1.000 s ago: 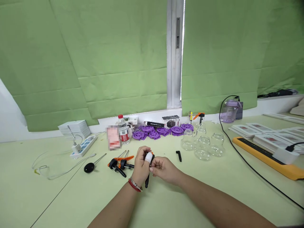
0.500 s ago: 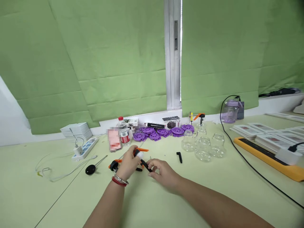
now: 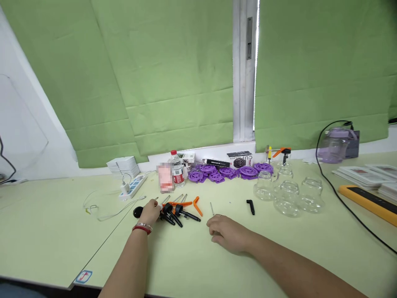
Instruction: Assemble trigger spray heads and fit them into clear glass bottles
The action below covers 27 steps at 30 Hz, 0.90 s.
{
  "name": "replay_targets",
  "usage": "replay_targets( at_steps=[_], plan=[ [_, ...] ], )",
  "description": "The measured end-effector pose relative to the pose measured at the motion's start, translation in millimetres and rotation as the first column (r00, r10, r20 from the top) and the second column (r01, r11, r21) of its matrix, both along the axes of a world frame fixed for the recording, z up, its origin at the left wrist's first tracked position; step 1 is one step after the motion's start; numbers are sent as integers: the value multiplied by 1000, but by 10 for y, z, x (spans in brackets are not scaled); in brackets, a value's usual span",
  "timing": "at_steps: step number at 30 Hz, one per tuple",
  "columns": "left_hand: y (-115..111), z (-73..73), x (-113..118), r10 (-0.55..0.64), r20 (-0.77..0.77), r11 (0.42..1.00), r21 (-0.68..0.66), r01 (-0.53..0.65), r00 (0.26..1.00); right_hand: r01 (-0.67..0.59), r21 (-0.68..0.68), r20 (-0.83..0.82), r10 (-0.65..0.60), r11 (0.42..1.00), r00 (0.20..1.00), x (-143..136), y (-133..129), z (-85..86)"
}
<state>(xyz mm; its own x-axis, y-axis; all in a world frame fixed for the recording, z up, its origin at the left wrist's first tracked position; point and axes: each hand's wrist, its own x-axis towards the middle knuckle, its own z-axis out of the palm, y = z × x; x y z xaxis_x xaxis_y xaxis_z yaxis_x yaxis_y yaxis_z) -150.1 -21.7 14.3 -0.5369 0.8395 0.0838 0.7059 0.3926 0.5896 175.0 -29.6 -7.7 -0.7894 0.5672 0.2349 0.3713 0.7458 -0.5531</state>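
Note:
My left hand (image 3: 150,211), with a red bracelet at the wrist and a white cover on one finger, lies at the left end of a small pile of black pump heads (image 3: 177,214) with orange levers. Its fingers are curled on the nearest black pump head. My right hand (image 3: 228,234) rests palm down on the pale green table (image 3: 192,265), holding nothing. It lies just in front of a thin metal pin (image 3: 211,208). A loose orange lever (image 3: 196,205) lies at the pile's right end.
A small black part (image 3: 250,207) lies right of the pin, with several clear glass jars (image 3: 287,193) beyond it. Purple discs (image 3: 229,171), a water bottle (image 3: 177,169), a power strip (image 3: 132,187), a black cable (image 3: 347,207) and an orange bar (image 3: 369,201) stand around.
My left hand has carried the black and orange pump head left and down onto the pile. My right hand let go and dropped to the table. The view has swung left.

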Motion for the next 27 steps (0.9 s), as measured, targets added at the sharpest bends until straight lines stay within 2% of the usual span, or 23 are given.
replay_targets(
  at_steps=[3,6,8,10,12,16,19,21,24,26,27],
  plan=[
    [9,30,42,-11,-97,1000,-8,10,995,22,-5,16,-22,1000,1000,6,-1,-1],
    [-43,182,-15,-2,-190,1000,19,6,982,53,5,34,-53,999,998,-5,6,-29],
    [-80,305,-158,52,-259,999,16,-50,965,89,4,27,-89,996,996,-37,25,-57],
    [-95,384,-377,150,-276,987,-13,-160,949,135,-7,32,-135,991,990,-101,64,-77],
    [-86,379,-615,213,-272,964,-100,-248,939,181,-18,68,-179,983,982,-200,128,-79],
    [-54,158,-891,140,-189,966,-191,-176,972,238,-3,167,-235,971,958,-450,288,-44],
    [-65,6,-912,104,-166,972,-190,-135,981,252,42,237,-254,967,938,-583,355,-28],
    [-87,-6,-906,97,-163,976,-178,-126,982,300,55,224,-305,952,926,-607,358,-20],
    [-118,119,-864,144,-164,983,-90,-160,976,389,20,79,-390,921,918,-532,336,29],
    [-129,260,-746,181,-116,983,42,-177,977,439,-59,-60,-442,897,895,-415,327,95],
    [-132,335,-643,162,-54,982,103,-156,985,455,-127,-120,-469,881,875,-340,325,133]
  ],
)
